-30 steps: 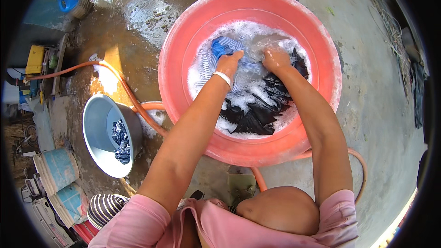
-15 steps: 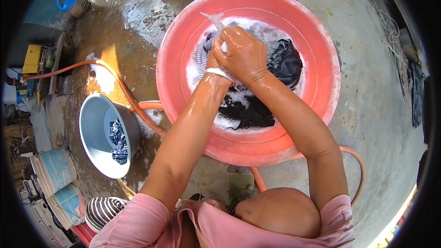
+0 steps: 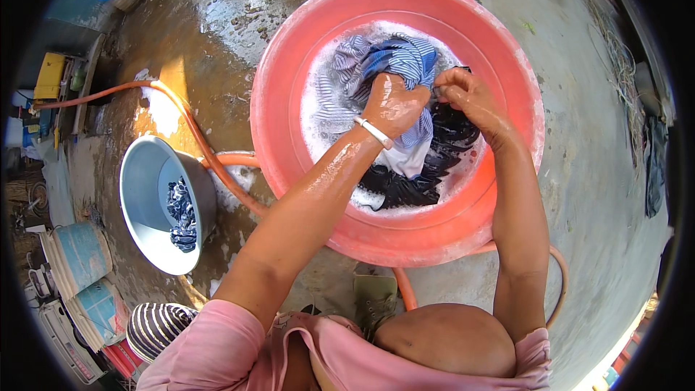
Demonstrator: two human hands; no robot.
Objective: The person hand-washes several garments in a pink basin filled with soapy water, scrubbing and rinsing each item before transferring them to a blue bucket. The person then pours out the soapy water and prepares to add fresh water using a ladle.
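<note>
Blue-striped cloth (image 3: 405, 51) is bunched inside the red tub (image 3: 286, 101), seemingly supported by the left hand (image 3: 394, 107), which closes around it. The right hand (image 3: 474, 101) curls partly beside it, its hold unclear.

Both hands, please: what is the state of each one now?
Left hand: closed, holding the blue striped cloth.
Right hand: partly curled; whether it holds anything cannot be told.

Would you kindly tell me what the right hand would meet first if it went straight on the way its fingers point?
The right hand would probably meet the blue-and-white striped cloth just left of its fingertips; depth is unclear, so they may already touch it.
</note>
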